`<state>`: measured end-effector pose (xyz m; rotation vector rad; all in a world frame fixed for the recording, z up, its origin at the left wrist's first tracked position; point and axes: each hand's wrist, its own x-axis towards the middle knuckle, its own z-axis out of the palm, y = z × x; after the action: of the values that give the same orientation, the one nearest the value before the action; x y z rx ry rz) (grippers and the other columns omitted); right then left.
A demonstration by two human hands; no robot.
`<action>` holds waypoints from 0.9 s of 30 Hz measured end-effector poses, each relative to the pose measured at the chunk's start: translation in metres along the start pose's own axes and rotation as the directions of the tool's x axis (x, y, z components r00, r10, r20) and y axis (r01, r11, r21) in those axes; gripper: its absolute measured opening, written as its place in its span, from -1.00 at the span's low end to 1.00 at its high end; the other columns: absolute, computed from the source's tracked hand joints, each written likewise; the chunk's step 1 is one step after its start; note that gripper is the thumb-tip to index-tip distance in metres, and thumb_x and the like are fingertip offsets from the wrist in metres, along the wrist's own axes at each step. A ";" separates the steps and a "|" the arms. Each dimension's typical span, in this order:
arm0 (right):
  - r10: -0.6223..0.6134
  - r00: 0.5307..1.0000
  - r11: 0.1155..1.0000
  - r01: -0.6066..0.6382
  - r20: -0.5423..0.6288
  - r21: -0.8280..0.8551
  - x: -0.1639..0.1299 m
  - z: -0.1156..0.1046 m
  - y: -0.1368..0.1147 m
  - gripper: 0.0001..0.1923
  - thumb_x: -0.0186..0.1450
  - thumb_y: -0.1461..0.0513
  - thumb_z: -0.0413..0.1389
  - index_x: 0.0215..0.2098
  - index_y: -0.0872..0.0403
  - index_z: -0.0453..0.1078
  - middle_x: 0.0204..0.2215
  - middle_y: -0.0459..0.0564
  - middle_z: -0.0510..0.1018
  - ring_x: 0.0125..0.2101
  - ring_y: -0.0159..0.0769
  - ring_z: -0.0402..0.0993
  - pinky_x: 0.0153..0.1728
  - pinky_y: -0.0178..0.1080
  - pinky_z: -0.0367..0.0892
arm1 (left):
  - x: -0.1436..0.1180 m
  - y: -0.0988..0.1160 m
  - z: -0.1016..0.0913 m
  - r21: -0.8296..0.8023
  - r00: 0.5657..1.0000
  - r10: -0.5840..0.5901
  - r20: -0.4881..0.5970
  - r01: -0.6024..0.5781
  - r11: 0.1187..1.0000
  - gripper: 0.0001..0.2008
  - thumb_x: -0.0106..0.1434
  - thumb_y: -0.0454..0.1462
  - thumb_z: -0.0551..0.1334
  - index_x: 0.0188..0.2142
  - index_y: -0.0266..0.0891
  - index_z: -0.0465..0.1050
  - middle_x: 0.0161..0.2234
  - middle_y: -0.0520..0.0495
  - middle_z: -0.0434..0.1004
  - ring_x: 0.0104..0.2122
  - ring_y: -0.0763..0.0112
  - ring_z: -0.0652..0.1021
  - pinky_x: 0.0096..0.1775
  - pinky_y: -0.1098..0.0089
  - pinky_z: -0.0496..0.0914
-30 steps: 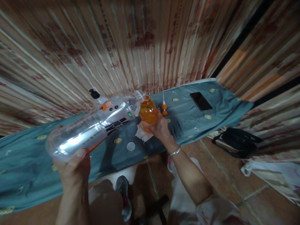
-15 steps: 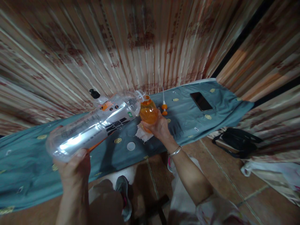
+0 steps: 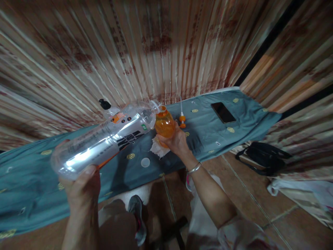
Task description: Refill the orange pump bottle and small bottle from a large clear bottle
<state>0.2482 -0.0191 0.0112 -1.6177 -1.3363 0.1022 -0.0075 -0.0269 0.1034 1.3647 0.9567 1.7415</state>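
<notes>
Hands work as a pair: left hand (image 3: 82, 189) grips the tipped clear bottle (image 3: 104, 139), mouth meeting the orange bottle (image 3: 164, 123) steadied by the right hand (image 3: 175, 140) above the bench (image 3: 213, 135).

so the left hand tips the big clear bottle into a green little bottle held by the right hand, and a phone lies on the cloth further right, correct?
Not quite: the little bottle is orange, not green, as the head view shows. The rest holds: the left hand tips the big clear bottle into it, the right hand holds it, and a phone lies on the cloth further right.
</notes>
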 end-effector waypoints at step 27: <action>0.012 0.999 1.000 -0.012 0.036 -0.004 0.001 -0.002 -0.001 -0.29 0.11 0.00 0.44 0.09 0.10 0.31 -0.14 0.16 0.70 -0.15 -0.01 0.70 -0.16 -0.11 0.60 | 0.000 0.002 0.002 0.000 0.999 0.026 -0.030 -0.026 1.000 -0.65 -0.31 -0.35 0.32 -0.42 -0.06 0.47 -0.07 -0.02 0.56 0.12 -0.05 0.51 0.19 -0.14 0.38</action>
<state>0.2487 -0.0197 0.0136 -1.6338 -1.3548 0.1364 -0.0059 -0.0277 0.1052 1.3597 0.9587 1.7865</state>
